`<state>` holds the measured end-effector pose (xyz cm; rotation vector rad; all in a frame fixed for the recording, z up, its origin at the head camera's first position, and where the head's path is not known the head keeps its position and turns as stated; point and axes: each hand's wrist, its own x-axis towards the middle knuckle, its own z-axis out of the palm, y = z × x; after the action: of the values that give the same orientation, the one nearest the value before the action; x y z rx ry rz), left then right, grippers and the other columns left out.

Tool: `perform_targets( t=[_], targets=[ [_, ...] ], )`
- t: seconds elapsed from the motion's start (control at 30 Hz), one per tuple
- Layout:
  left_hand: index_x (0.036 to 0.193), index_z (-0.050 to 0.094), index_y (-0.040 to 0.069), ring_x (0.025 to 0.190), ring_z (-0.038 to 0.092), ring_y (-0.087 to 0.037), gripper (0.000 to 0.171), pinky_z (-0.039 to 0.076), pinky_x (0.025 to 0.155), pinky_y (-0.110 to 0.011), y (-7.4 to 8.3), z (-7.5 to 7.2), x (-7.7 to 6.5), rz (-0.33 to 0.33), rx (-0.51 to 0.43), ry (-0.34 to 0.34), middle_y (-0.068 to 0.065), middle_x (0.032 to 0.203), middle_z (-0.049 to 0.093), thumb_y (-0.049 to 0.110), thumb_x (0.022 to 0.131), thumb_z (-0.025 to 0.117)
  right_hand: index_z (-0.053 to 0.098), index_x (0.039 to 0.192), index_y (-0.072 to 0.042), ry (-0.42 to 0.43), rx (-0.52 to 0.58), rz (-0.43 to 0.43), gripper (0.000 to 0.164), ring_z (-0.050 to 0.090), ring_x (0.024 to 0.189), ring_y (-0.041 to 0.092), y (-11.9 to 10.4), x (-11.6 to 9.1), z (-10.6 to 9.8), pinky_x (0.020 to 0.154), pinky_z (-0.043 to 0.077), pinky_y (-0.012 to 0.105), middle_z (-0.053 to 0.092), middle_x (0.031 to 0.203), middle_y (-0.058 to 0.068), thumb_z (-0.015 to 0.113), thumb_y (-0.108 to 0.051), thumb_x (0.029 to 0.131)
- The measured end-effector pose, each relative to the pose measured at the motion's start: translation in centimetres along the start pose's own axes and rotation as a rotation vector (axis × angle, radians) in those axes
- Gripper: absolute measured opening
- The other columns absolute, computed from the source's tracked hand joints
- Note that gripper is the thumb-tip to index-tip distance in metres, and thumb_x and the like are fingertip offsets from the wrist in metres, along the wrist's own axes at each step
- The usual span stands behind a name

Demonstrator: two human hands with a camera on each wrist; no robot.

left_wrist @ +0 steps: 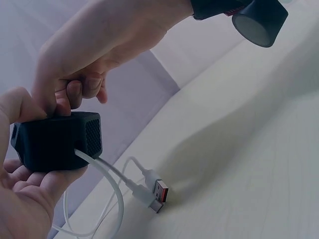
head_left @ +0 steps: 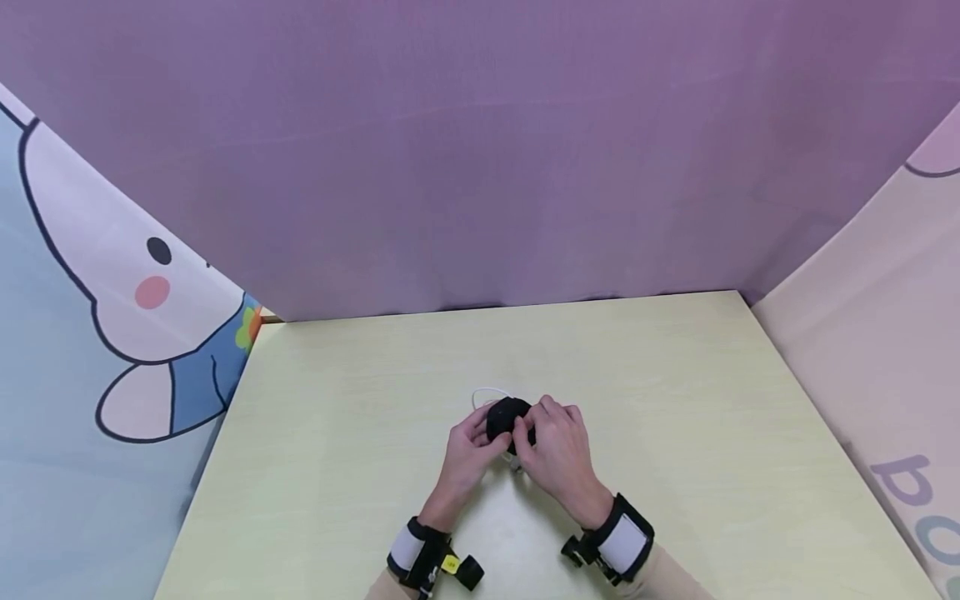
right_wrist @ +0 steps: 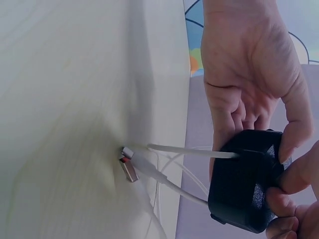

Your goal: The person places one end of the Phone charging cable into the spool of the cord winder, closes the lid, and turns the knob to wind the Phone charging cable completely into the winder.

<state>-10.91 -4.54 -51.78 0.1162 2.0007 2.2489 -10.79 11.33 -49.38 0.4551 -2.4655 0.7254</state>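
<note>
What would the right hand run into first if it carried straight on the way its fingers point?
The black case: the right hand's fingertips already appear to be on it. Beyond that, possibly the left hand, though depth is hard to judge.

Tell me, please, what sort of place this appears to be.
It is probably a small indoor filming booth: a pale table stands against a plain purple backdrop, with a cartoon-printed panel on the left, and the person wears wrist cameras.
</note>
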Motion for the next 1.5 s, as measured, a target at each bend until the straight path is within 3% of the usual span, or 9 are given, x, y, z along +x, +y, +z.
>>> perform_targets(
  t=[0.23,0.47,0.73,0.9,1.13,1.5],
  targets=[
    [0.141,0.056,-0.007,0.102,0.069,-0.008,0.053,0.056,0.086,-0.018,0.1,0.0,0.0,0.002,0.004,-0.007,-0.03,0.129,0.066,-0.002,0.09,0.067,0.056,0.063,-0.013,-0.016,0.008,0.045,0.028,0.053,0.063,0.019,-0.2,0.0,0.0,0.073,0.044,0.04,0.05,0.068,-0.003,0.071,-0.009,0.085],
    [0.14,0.059,-0.004,0.1,0.071,-0.008,0.052,0.057,0.085,-0.02,0.2,0.1,0.1,-0.008,0.022,-0.006,-0.028,0.127,0.068,-0.002,0.089,0.067,0.059,0.065,-0.013,0.011,0.035,0.02,0.024,0.052,0.066,0.016,0.2,0.0,0.1,0.071,0.043,0.038,0.052,0.071,-0.003,0.072,-0.011,0.084],
    [0.139,0.059,-0.005,0.102,0.071,-0.013,0.049,0.057,0.085,-0.02,0.0,-0.1,0.1,-0.007,0.04,-0.004,-0.029,0.127,0.068,0.0,0.091,0.066,0.062,0.081,-0.012,0.049,0.031,-0.112,0.018,0.054,0.072,0.017,1.0,-0.1,-0.1,0.07,0.044,0.037,0.055,0.083,-0.001,0.079,-0.017,0.083],
    [0.14,0.059,-0.005,0.103,0.072,-0.017,0.05,0.058,0.085,-0.021,0.1,-0.4,0.1,-0.032,0.039,-0.013,-0.028,0.127,0.068,0.001,0.091,0.066,0.068,0.094,-0.013,-0.025,0.08,-0.241,0.018,0.057,0.08,0.017,1.6,0.2,-0.7,0.076,0.047,0.036,0.058,0.093,0.0,0.083,-0.013,0.083],
    [0.139,0.057,-0.008,0.112,0.07,-0.031,0.05,0.058,0.087,-0.022,0.1,-0.9,0.0,-0.039,0.04,-0.023,-0.031,0.129,0.066,0.0,0.091,0.065,0.075,0.102,-0.013,-0.132,0.081,-0.382,0.02,0.06,0.09,0.018,2.4,0.5,-1.5,0.082,0.05,0.037,0.062,0.104,0.003,0.083,-0.013,0.084],
    [0.14,0.057,-0.007,0.113,0.07,-0.031,0.05,0.058,0.09,-0.025,0.3,-1.5,-0.2,-0.062,0.075,-0.08,-0.029,0.129,0.067,0.0,0.092,0.065,0.077,0.108,-0.019,-0.156,0.028,-0.515,0.025,0.062,0.092,0.018,3.8,0.6,-1.6,0.087,0.051,0.037,0.063,0.104,0.0,0.084,-0.017,0.084]
  ],
)
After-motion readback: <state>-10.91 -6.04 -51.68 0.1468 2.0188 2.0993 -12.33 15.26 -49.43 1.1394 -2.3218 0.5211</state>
